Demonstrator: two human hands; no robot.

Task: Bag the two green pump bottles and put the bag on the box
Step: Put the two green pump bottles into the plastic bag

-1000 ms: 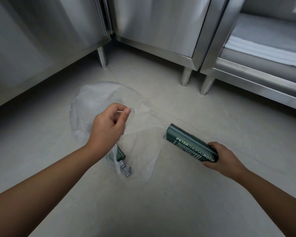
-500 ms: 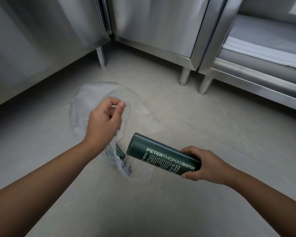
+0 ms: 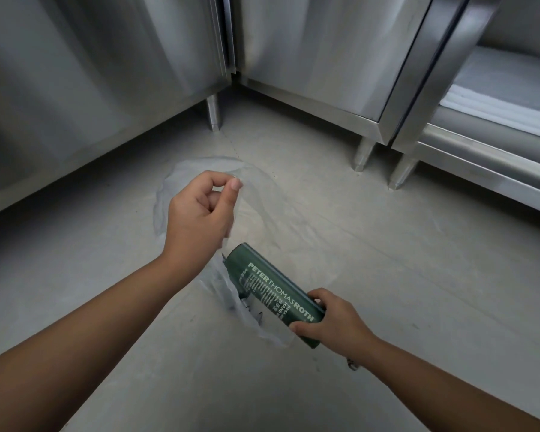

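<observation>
My left hand (image 3: 200, 213) pinches the rim of a clear plastic bag (image 3: 262, 194) and holds it up above the grey floor. The bag hangs down below my wrist. My right hand (image 3: 331, 319) grips a dark green bottle (image 3: 272, 288) with white lettering by its pump end. The bottle's flat base points up and left, right under my left hand at the bag. A second green pump bottle was inside the bag in the earlier frames; now only a dark hint (image 3: 247, 302) shows through the plastic behind the held bottle.
Stainless steel cabinets on short legs (image 3: 213, 113) stand to the left and at the back. A low open steel shelf (image 3: 496, 98) is at the right. Bare grey floor (image 3: 418, 275) lies around the bag. No box is in view.
My right hand has swung the green bottle left and toward me, from beside the bag to right under my left hand. My left hand has lifted the bag's rim slightly.
</observation>
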